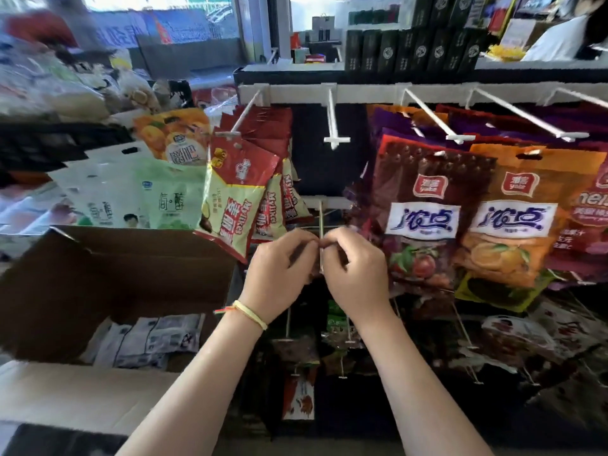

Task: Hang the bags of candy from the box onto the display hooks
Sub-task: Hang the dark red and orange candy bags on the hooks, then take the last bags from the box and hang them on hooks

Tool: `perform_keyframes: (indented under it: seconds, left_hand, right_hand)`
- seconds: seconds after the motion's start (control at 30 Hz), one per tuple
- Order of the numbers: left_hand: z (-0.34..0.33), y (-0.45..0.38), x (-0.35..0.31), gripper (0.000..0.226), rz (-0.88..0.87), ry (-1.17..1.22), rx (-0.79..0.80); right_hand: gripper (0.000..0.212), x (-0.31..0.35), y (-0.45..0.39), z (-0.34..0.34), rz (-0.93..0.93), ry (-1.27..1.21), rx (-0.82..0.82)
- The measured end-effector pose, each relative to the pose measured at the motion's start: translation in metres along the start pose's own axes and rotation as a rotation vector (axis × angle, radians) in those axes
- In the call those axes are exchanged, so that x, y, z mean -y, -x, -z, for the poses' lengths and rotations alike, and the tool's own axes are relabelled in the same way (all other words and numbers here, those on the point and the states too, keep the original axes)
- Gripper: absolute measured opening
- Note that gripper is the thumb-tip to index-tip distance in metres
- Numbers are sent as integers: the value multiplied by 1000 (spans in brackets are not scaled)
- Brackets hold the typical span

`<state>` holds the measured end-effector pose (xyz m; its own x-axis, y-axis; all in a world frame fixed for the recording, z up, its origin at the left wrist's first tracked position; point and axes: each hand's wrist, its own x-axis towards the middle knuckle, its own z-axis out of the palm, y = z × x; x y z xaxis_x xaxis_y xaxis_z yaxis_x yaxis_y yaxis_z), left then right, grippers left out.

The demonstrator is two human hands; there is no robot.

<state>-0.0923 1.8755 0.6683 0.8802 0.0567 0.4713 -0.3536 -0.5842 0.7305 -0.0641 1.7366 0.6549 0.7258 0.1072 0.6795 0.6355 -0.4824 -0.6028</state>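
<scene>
Between my two hands, a thin white display hook is sticking out toward me, and I am pinching at its tip with both. My left hand, with a yellow band on its wrist, is curling its fingers at the hook from the left; my right hand is curling in from the right, fingertips nearly touching the left's. Whether I am gripping a bag there too, I cannot tell. Down to the left of my left hand, the open cardboard box is holding pale bags of candy on its bottom. Above my left hand, red and cream bags are hanging from a hook. Up to the right of my right hand, a purple bag and an orange bag are hanging side by side.
</scene>
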Motion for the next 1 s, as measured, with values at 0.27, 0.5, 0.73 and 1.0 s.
perform_keyframes:
  seconds: [0.27, 0.5, 0.73, 1.0]
  left_hand:
    - [132, 52, 98, 19, 426, 298, -107]
    - [229, 93, 268, 24, 834, 1, 114]
    - [246, 112, 384, 12, 1178, 104, 190]
    - [221, 108, 482, 52, 1594, 478, 179]
  right_hand:
    - [18, 86, 28, -128, -134, -255, 290]
    - [21, 133, 69, -279, -335, -176, 591]
    - [41, 112, 94, -403, -839, 94, 1062]
    - [25, 85, 126, -455, -1050, 91, 1030]
